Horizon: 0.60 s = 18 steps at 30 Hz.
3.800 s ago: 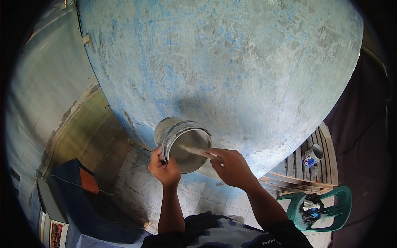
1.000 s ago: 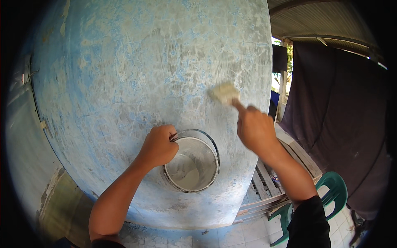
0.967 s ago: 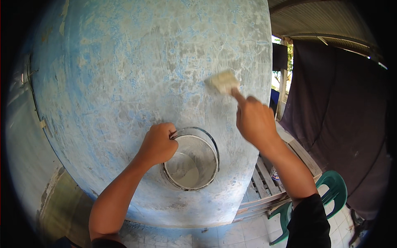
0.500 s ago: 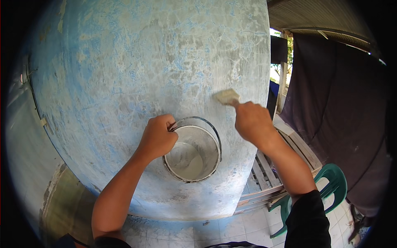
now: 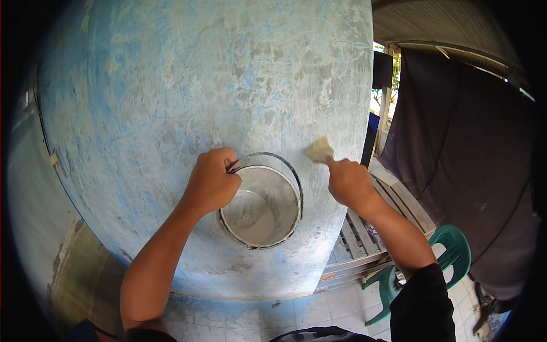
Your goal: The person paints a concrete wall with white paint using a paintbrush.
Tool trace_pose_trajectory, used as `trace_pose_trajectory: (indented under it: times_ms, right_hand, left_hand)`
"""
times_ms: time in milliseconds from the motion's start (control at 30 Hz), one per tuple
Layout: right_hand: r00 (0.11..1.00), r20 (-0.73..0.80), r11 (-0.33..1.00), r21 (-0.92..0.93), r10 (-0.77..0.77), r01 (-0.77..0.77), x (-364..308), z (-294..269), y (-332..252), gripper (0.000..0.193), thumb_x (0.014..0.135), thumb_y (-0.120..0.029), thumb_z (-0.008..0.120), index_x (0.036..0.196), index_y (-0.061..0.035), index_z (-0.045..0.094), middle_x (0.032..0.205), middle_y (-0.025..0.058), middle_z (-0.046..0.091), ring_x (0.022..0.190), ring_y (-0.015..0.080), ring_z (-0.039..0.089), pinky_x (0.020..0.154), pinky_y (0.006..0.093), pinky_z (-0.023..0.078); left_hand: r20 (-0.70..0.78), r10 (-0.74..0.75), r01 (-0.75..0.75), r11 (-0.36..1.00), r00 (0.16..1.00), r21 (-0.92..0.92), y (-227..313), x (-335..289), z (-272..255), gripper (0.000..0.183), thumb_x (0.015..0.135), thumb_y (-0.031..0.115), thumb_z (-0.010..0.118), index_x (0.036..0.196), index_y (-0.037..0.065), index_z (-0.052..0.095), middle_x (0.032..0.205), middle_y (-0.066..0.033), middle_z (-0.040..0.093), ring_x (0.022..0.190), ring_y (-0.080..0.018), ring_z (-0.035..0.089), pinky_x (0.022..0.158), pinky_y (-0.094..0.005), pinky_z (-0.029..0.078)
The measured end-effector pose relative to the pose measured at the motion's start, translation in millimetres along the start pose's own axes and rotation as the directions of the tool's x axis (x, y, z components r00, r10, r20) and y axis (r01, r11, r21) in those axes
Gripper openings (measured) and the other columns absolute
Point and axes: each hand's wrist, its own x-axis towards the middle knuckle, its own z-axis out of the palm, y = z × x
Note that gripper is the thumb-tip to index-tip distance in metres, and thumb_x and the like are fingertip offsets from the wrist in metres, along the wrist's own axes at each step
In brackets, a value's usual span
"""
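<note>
My left hand (image 5: 213,181) is closed on the rim and handle end of a bucket (image 5: 286,196), holding it in front of the wall. Whitish, paint-like liquid (image 5: 250,219) lies in the bucket's bottom, and its thin dark handle (image 5: 293,174) arches over the far side. In my right hand (image 5: 350,183) is a paintbrush (image 5: 320,150), gripped by its handle with the pale bristles up and to the left, at the wall. The wall (image 5: 188,85) is blue, worn, and streaked with whitish-grey patches. Whether the bristles touch it, I cannot tell.
A slatted wooden bench (image 5: 356,239) stands right of the wall's edge, with a green plastic chair (image 5: 456,245) beside it. Dark cloth (image 5: 456,154) hangs at the right. Pale floor tiles (image 5: 250,322) lie below, and a second wall (image 5: 34,188) runs along the left.
My right hand and the paintbrush have moved down and slightly right, and the bristles now point more upward. The bucket has shifted slightly left and up in view, still in my left hand.
</note>
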Motion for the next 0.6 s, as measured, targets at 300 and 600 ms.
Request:
trace_pose_trajectory:
  times_ms: [300, 600]
  right_hand:
    - [0.998, 0.064, 0.995, -0.102, 0.023, -0.017, 77, -95, -14, 0.024, 0.087, -0.007, 0.060, 0.103, -0.0006, 0.075, 0.105, 0.0229, 0.074, 0.101, 0.0378, 0.073, 0.085, 0.0448, 0.060]
    - [0.891, -0.435, 0.987, -0.141, -0.129, 0.074, 95, -81, 0, 0.018, 0.087, -0.005, 0.056, 0.089, -0.0015, 0.074, 0.087, 0.0190, 0.075, 0.075, 0.0340, 0.075, 0.065, 0.0436, 0.060]
  left_hand:
    - [0.059, 0.078, -0.079, 0.997, 0.995, 0.008, 11, 8, 12, 0.010, 0.070, -0.009, 0.061, 0.076, -0.004, 0.054, 0.070, -0.0136, 0.062, 0.065, -0.0171, 0.055, 0.062, -0.0338, 0.044]
    - [0.039, 0.025, -0.023, 0.999, 0.999, -0.036, 16, 11, 13, 0.018, 0.068, -0.009, 0.065, 0.074, -0.002, 0.050, 0.068, -0.0101, 0.056, 0.065, -0.0163, 0.052, 0.063, -0.0333, 0.043]
